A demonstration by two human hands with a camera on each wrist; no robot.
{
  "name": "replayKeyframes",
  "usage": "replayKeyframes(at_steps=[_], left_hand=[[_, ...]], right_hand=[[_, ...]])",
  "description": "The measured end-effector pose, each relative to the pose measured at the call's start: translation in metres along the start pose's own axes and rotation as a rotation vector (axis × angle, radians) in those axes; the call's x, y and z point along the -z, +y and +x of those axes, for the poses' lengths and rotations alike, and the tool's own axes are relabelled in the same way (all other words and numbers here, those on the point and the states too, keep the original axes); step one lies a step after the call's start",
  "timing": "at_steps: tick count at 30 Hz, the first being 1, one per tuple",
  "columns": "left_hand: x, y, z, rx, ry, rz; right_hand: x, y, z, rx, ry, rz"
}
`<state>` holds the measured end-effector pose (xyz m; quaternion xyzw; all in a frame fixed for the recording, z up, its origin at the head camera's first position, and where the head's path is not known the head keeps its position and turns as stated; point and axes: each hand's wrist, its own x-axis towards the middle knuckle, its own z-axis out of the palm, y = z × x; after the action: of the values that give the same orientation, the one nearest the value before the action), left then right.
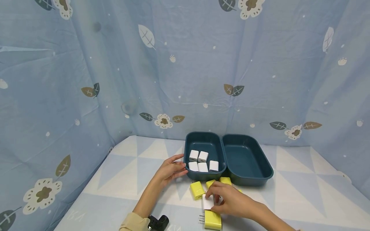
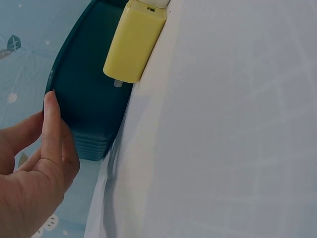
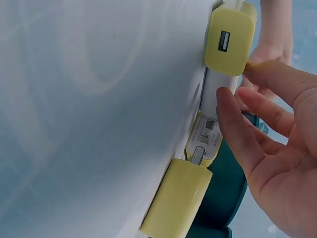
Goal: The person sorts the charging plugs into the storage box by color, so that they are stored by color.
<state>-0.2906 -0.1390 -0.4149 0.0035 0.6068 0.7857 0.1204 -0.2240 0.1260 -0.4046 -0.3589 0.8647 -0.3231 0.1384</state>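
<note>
My right hand (image 1: 234, 200) pinches a white charger plug (image 1: 207, 202) between thumb and fingertips, low over the table. Just in front of it lies a yellow charger plug (image 1: 213, 220) with its prongs pointing left; another yellow plug (image 1: 197, 190) is beyond it to the left. More yellow plugs sit partly hidden behind the right hand. My left hand (image 1: 169, 170) touches the left wall and rim of a dark teal tray (image 1: 206, 176) with extended fingers. Several white charger plugs (image 1: 203, 156) lie inside that tray. In the right wrist view, the fingers partly cover the white plug (image 3: 210, 91).
A second teal tray (image 1: 245, 158) stands against the first one on its right, with nothing in it. Near the left sleeve is a small black object (image 1: 158, 222). A blue patterned curtain (image 1: 188, 64) hangs behind the table (image 1: 115, 189).
</note>
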Motion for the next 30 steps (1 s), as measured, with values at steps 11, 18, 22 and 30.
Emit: replayKeyframes(at_steps=[11, 18, 22, 30], left_hand=[[-0.0016, 0.0006, 0.0001, 0.007, 0.014, 0.008], [-0.0015, 0.0002, -0.0005, 0.01, 0.016, 0.009], [-0.0016, 0.0004, -0.0004, 0.013, 0.019, 0.009], [-0.0019, 0.0013, 0.0001, 0.015, 0.023, 0.014]], right_hand=[[-0.0066, 0.003, 0.0001, -0.009, -0.003, 0.009], [-0.0084, 0.0022, -0.0011, -0.002, 0.009, 0.018], [-0.0075, 0.001, -0.0023, 0.004, 0.014, 0.025], [-0.0046, 0.0013, -0.0069, 0.022, 0.019, 0.062]])
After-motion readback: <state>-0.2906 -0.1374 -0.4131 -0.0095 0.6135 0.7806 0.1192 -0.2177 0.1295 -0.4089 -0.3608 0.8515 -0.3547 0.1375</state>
